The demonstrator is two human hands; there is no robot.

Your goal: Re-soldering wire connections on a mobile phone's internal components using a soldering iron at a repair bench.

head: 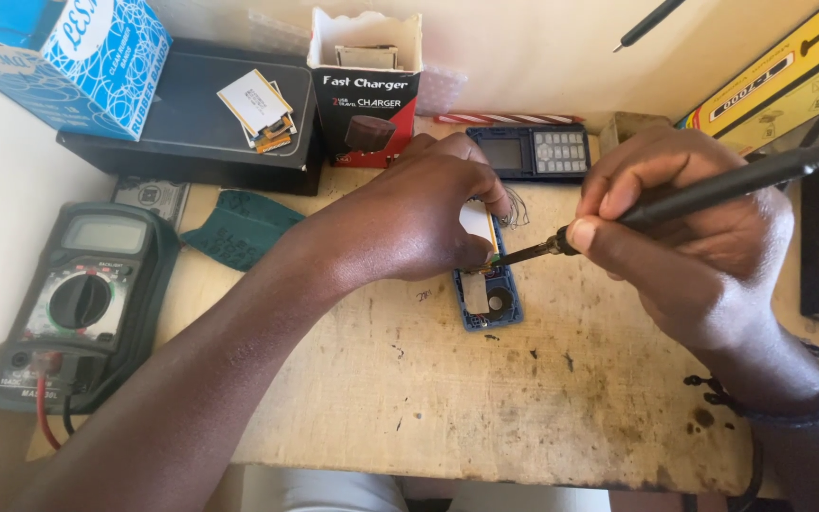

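At the bench's centre we pinch the small, light, fragile opened phone [488, 296] by its edges with our left hand [409, 223], fingers closed on it, while our right hand [684, 228], at three o'clock, grips the soldering iron [713, 185] pen-fashion.

Scuffed wooden bench [485, 408] with multimeter [78, 303], opened blue phone [490, 303], dark keypad phone [528, 152], charger box [367, 90].

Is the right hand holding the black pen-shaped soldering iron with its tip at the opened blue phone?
Yes, the right hand grips the black soldering iron, its tip meeting the opened blue phone steadied by the left hand.
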